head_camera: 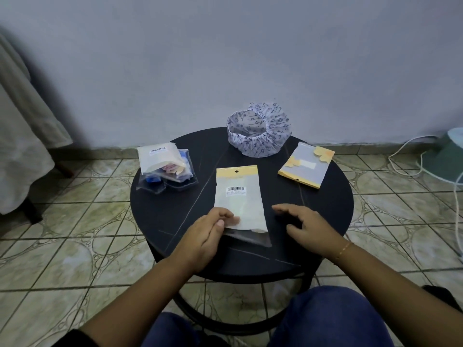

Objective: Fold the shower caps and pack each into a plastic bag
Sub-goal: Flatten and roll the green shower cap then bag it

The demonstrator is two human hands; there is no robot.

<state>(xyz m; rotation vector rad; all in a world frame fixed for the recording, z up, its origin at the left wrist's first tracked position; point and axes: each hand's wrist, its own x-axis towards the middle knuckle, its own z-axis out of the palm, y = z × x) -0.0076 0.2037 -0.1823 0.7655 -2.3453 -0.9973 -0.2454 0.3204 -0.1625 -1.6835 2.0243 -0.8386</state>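
Seated at a round black surface (160,221), you pinch the near left corner of a filled plastic bag (239,204) between the thumb and fingers of your left hand (204,236); the bag lies flat at the middle of the surface, barcode label up, its yellow header pointing away from you. Your right hand (307,225) hovers just to the right of the bag, fingers spread and relaxed, grasping nothing, a thin gold bracelet (343,250) on its wrist. At the far edge of the surface sits an unfolded white shower cap (259,132) with a dark blue print, its opening facing up. To its right, an empty bag (306,165) with yellow flower motifs lies flat and at an angle. On the left side, a small pile of packed bags (166,169) rests together. Beyond the surface, patterned tiles (75,234) cover the floor below a pale wall (225,58).
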